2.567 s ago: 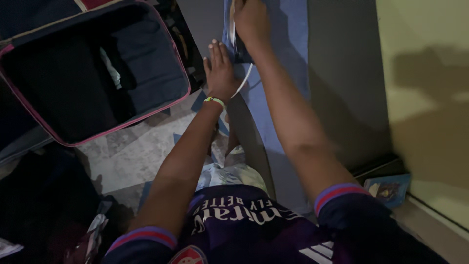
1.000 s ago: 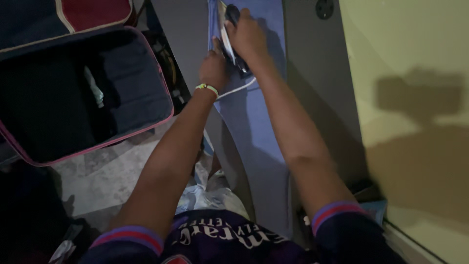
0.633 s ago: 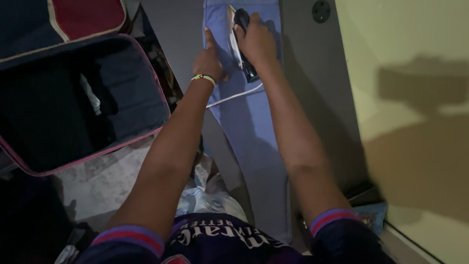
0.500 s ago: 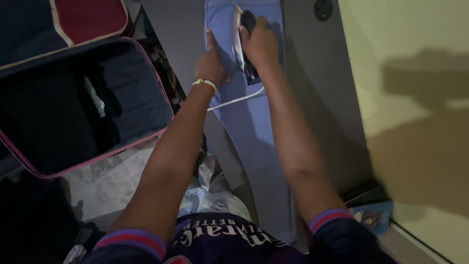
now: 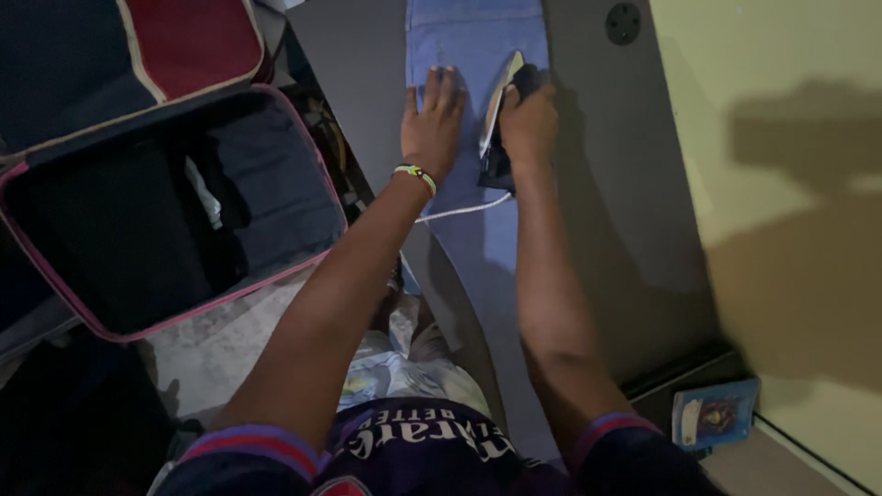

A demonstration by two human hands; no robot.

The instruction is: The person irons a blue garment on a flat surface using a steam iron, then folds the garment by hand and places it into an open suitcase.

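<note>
Matt blue cloth lies under the fingers; the iron beside them has a shiny metal sole (black plastic handle).

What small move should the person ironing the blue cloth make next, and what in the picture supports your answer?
Probably slide the iron a little further along the blue cloth. The right hand grips the iron on the cloth's right edge, the left hand lies flat beside it pinning the fabric, and a strip of cloth lies ahead of the iron's tip.
</note>
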